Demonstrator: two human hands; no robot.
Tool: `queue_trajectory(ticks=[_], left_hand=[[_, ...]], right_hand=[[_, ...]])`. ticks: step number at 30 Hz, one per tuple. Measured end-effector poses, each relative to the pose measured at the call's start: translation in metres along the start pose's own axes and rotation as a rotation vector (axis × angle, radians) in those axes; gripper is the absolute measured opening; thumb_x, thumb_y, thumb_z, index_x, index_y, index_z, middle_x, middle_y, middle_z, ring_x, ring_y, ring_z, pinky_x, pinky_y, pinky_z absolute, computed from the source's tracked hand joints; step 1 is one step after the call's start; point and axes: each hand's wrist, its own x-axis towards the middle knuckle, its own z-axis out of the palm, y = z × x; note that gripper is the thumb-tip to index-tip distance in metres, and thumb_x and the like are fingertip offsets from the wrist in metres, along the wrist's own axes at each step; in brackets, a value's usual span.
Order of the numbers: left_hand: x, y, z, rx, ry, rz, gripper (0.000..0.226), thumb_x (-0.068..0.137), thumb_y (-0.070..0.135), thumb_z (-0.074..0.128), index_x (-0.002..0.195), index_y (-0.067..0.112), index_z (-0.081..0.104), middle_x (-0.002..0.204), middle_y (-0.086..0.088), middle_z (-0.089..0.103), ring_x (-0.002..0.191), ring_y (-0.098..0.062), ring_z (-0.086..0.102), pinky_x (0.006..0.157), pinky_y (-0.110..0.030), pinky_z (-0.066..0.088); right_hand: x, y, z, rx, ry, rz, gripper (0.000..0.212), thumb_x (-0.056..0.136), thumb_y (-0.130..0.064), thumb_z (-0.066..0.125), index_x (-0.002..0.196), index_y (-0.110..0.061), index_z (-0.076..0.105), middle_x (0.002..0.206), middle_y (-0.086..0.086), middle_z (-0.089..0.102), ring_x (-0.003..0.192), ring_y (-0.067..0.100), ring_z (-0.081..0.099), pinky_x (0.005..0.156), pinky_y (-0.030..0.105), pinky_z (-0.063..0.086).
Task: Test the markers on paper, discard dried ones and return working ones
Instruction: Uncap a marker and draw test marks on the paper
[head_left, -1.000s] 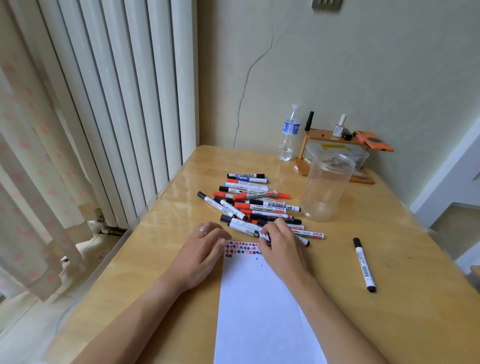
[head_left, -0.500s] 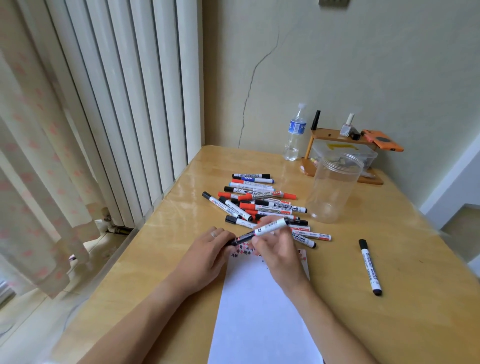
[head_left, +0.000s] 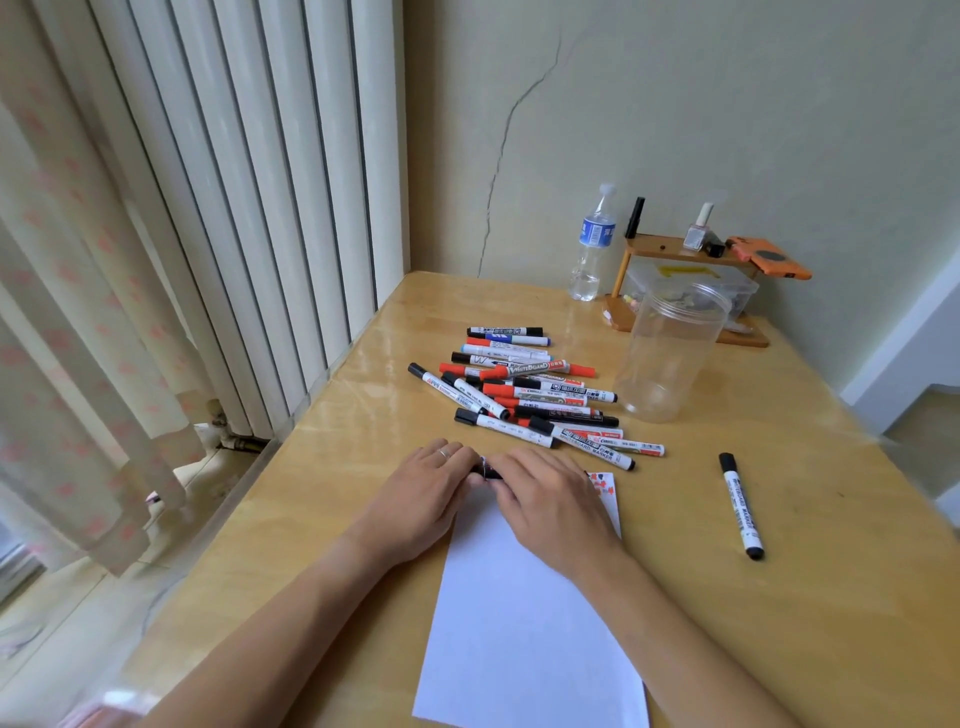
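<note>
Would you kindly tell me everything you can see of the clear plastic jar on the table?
The clear plastic jar is a tall, see-through cylinder with a wide open mouth and no lid on it. It looks empty. It stands upright on the wooden table, just right of the marker pile and in front of a small wooden shelf. Neither hand touches it, and no marker appears to touch it.

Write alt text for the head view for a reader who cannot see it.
Both hands, left hand and right hand, hold a black marker over the top of a white paper on a wooden table. Behind lie a pile of markers, an empty clear jar and one lone marker.
</note>
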Motion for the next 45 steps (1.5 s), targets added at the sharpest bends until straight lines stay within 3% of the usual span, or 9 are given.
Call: queue_trajectory(ticks=[2,10,13,17,24,31,37,41,45], left_hand=[[0.0,0.0,-0.001,-0.017,-0.034,0.0,0.045,0.11,0.048,0.022,0.107,0.019,0.057,0.096,0.006,0.059,0.09,-0.018,0.052,0.08,-0.04,0.044],[-0.001,-0.002,0.002,0.03,-0.055,0.029,0.043,0.11,0.045,0.02,0.097,0.021,0.053,0.086,0.005,0.059,0.083,-0.017,0.05,0.073,-0.037,0.038],[-0.001,0.0,0.002,0.039,-0.021,0.054,0.043,0.11,0.046,0.018,0.092,0.021,0.049,0.082,0.004,0.055,0.079,-0.017,0.048,0.07,-0.036,0.036],[0.0,-0.004,-0.004,-0.057,0.119,0.013,0.038,0.109,0.045,0.025,0.097,0.021,0.052,0.088,0.007,0.055,0.081,-0.017,0.048,0.071,-0.039,0.041],[0.003,-0.009,0.001,0.082,0.158,-0.215,0.013,0.1,0.035,0.055,0.111,0.03,0.059,0.109,0.011,0.054,0.102,-0.016,0.052,0.086,-0.033,0.036],[0.002,-0.014,0.004,0.078,0.034,-0.303,0.03,0.103,0.036,0.048,0.131,0.038,0.059,0.137,0.008,0.05,0.131,-0.014,0.044,0.104,-0.034,0.028],[0.0,-0.008,-0.001,0.032,-0.158,-0.153,0.053,0.094,0.067,0.034,0.145,0.056,0.042,0.164,0.015,0.022,0.154,-0.001,0.001,0.124,-0.04,0.002],[0.002,-0.009,-0.002,0.065,-0.188,-0.179,0.06,0.089,0.083,0.037,0.144,0.06,0.039,0.164,0.014,0.021,0.155,-0.004,-0.004,0.126,-0.046,0.0],[0.002,-0.007,-0.001,0.084,-0.179,-0.192,0.068,0.084,0.092,0.035,0.142,0.058,0.04,0.161,0.011,0.025,0.155,-0.009,0.001,0.125,-0.049,0.005]], right_hand=[[-0.002,-0.001,0.002,0.017,-0.036,-0.001,0.014,0.098,-0.024,0.057,0.105,-0.018,0.067,0.086,-0.001,0.058,0.08,0.023,0.058,0.068,0.042,0.052],[-0.004,-0.003,0.001,-0.039,0.013,0.014,0.033,0.099,-0.051,0.052,0.084,-0.024,0.06,0.066,-0.003,0.051,0.06,0.021,0.06,0.045,0.028,0.038],[-0.003,-0.007,0.001,-0.081,0.006,0.014,0.045,0.106,-0.056,0.038,0.081,-0.025,0.057,0.06,-0.002,0.05,0.051,0.022,0.058,0.044,0.026,0.027],[-0.004,-0.001,-0.005,-0.067,-0.006,0.115,0.041,0.1,-0.06,0.048,0.079,-0.024,0.054,0.049,0.0,0.05,0.044,0.028,0.054,0.043,0.026,0.026],[-0.009,0.003,0.001,-0.034,-0.117,0.269,0.043,0.093,-0.064,0.051,0.094,-0.021,0.056,0.084,-0.003,0.056,0.078,0.023,0.059,0.059,0.035,0.046],[-0.007,0.016,-0.014,0.128,-0.374,0.236,0.056,0.086,-0.075,0.051,0.111,-0.026,0.065,0.11,-0.015,0.054,0.106,0.011,0.045,0.085,0.03,0.044],[0.001,0.031,-0.026,0.351,-0.303,0.269,0.029,0.099,-0.038,0.048,0.114,-0.025,0.069,0.108,-0.015,0.057,0.104,0.009,0.053,0.09,0.037,0.05],[0.023,0.032,-0.046,0.641,-0.109,0.473,0.042,0.105,-0.009,0.05,0.134,-0.038,0.064,0.117,-0.024,0.065,0.107,0.005,0.063,0.089,0.022,0.053],[0.041,0.013,-0.051,1.172,-0.034,0.852,0.038,0.107,-0.004,0.048,0.117,-0.032,0.071,0.104,0.007,0.073,0.081,0.026,0.07,0.076,0.036,0.062]])
